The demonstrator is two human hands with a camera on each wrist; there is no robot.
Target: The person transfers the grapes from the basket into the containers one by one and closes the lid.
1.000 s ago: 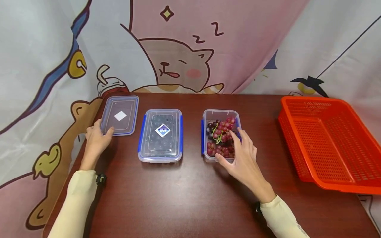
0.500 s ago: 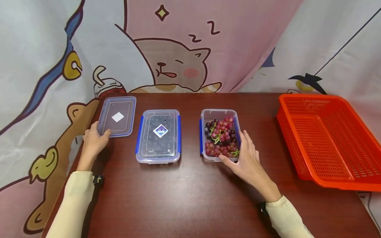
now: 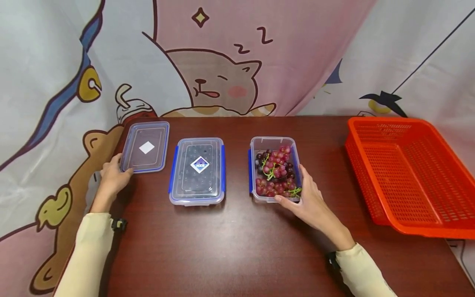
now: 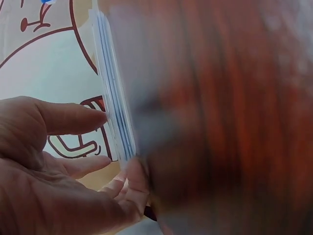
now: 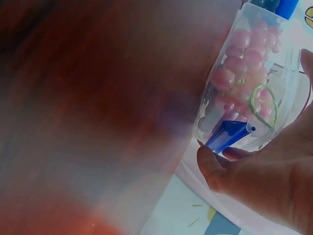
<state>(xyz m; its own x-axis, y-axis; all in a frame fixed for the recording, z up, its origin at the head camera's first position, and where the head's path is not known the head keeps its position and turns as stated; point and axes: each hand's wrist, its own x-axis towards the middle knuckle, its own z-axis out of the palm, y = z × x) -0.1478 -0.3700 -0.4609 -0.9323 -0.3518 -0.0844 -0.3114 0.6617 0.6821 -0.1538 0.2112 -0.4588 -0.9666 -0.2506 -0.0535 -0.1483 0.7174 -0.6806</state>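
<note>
A clear lid [image 3: 145,149] with a blue seal and a white diamond label lies at the far left of the table. My left hand [image 3: 113,178] holds it at its near left corner, thumb on the near edge and fingers at the left side. Right of centre, an uncovered clear plastic container [image 3: 274,142] with blue side clips has bunches of red and dark grapes [image 3: 275,187] in it. My right hand [image 3: 311,201] grips this container by its near right corner. In the right wrist view, fingertips lie beside a blue clip [image 5: 227,137].
Between the hands stands a lidded container [image 3: 196,173] with blue clips and dark round contents. A red-orange plastic basket [image 3: 371,177] is at the right of the dark brown table [image 3: 222,255]. A cartoon-print curtain [image 3: 297,53] hangs behind.
My right hand has drawn back from over the grapes to the container's right wall, uncovering a green stem. The left hand has shifted slightly at the lid's corner.
</note>
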